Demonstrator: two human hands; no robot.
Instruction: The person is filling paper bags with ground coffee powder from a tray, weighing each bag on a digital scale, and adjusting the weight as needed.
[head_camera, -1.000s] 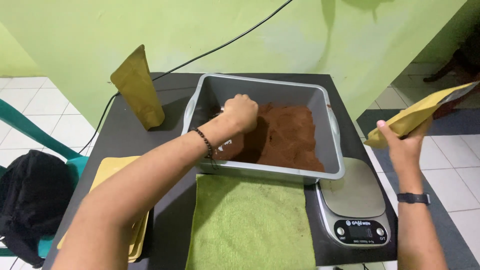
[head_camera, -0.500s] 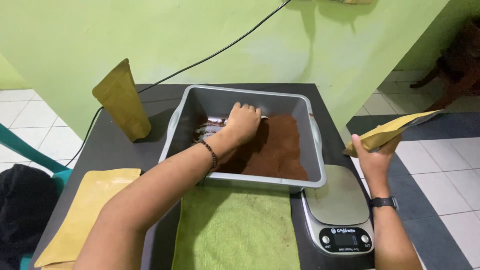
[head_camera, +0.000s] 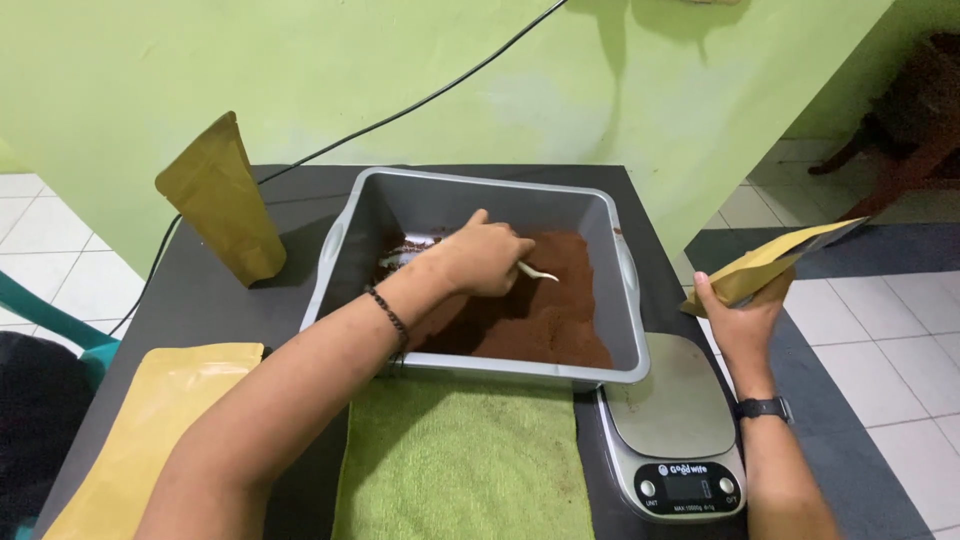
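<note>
While left hand (head_camera: 482, 258) scoops, brown powder (head_camera: 540, 310) lies heaped in grey tub (head_camera: 480, 195).

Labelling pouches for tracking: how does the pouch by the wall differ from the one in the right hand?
The pouch by the wall stands upright on the table, untouched; the pouch in the right hand is held in the air beside the table, lying nearly flat. The standing one looks shut at its top; the held one's mouth gapes open. Both are mustard-yellow pouches of the same kind.
</note>
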